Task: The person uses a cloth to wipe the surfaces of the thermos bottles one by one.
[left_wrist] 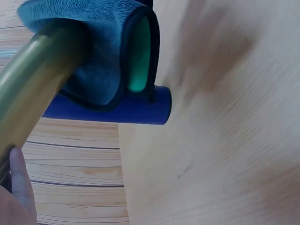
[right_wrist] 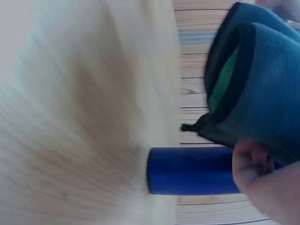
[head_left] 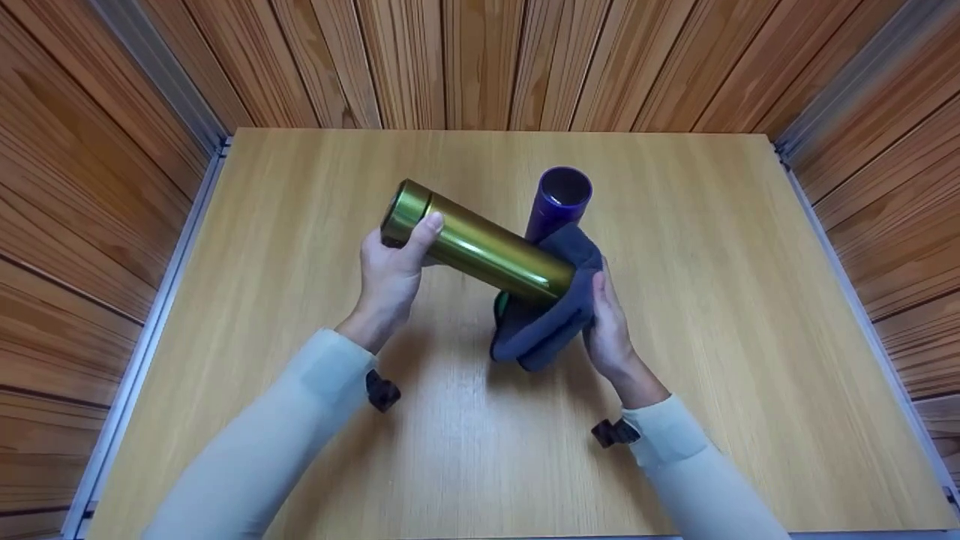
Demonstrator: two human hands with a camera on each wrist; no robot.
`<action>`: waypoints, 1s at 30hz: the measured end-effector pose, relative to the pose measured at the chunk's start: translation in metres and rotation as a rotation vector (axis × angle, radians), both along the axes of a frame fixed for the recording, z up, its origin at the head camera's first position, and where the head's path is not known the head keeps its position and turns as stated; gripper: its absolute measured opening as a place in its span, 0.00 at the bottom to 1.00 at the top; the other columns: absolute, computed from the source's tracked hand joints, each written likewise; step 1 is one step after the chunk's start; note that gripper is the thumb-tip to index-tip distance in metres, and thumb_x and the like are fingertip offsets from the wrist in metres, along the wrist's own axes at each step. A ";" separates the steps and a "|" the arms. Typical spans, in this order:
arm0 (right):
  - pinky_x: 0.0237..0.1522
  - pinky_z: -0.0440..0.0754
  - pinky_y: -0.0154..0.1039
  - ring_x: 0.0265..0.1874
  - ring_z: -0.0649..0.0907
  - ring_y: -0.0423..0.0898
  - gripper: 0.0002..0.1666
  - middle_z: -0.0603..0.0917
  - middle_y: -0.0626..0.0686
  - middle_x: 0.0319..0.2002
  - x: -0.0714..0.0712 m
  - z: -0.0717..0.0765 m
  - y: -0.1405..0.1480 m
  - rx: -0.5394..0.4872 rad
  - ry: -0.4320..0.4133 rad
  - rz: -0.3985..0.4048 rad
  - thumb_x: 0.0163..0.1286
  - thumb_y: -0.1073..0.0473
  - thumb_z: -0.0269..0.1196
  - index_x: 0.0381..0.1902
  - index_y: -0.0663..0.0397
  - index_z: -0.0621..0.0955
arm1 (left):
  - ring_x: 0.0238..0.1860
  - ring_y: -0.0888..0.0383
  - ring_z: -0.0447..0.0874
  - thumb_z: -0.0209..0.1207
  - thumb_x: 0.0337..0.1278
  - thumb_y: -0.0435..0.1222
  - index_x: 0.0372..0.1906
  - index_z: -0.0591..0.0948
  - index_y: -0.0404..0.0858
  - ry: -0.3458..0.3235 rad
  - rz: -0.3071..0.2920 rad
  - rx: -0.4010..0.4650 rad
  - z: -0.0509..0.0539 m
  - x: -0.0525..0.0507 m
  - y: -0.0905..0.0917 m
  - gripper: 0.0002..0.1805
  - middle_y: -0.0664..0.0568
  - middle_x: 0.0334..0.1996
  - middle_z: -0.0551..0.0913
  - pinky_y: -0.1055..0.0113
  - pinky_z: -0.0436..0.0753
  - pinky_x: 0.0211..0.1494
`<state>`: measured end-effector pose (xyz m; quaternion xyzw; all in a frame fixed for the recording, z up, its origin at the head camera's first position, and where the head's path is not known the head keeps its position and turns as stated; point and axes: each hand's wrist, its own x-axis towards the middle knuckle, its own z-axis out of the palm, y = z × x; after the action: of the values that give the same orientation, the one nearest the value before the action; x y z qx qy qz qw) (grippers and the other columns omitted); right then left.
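A shiny green-gold bottle point(head_left: 487, 251) is held tilted above the table, its capped end up at the left. My left hand point(head_left: 391, 277) grips it near that end, thumb on top. Around the lower end lies a dark blue cloth point(head_left: 551, 330) with a green patch, which my right hand point(head_left: 611, 326) holds against the bottle. In the right wrist view, curled fingers of my right hand point(right_wrist: 269, 180) grip the cloth point(right_wrist: 272, 89). The bottle's lower end is hidden in the cloth point(left_wrist: 105, 56) in the left wrist view.
A purple-blue cylinder point(head_left: 559, 202) stands upright on the wooden table point(head_left: 750, 300) just behind the cloth, partly covered by it from above. Wood-plank walls point(head_left: 480, 67) rise behind and at both sides, with metal rails point(head_left: 161, 300) along the table's side edges.
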<state>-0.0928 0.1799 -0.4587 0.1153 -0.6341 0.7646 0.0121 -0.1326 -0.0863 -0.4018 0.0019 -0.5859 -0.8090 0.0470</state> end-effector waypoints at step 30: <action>0.61 0.71 0.33 0.54 0.76 0.40 0.23 0.77 0.47 0.51 0.015 0.006 -0.042 -0.380 -0.289 -0.389 0.87 0.50 0.35 0.58 0.50 0.75 | 0.43 0.53 0.84 0.66 0.64 0.38 0.49 0.79 0.35 0.042 -0.015 0.142 -0.008 0.008 0.006 0.15 0.43 0.43 0.82 0.57 0.86 0.51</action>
<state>-0.0778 0.1374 -0.4522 -0.1225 -0.4851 0.8613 0.0891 -0.1242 -0.0801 -0.4099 -0.0160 -0.5261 -0.8486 0.0529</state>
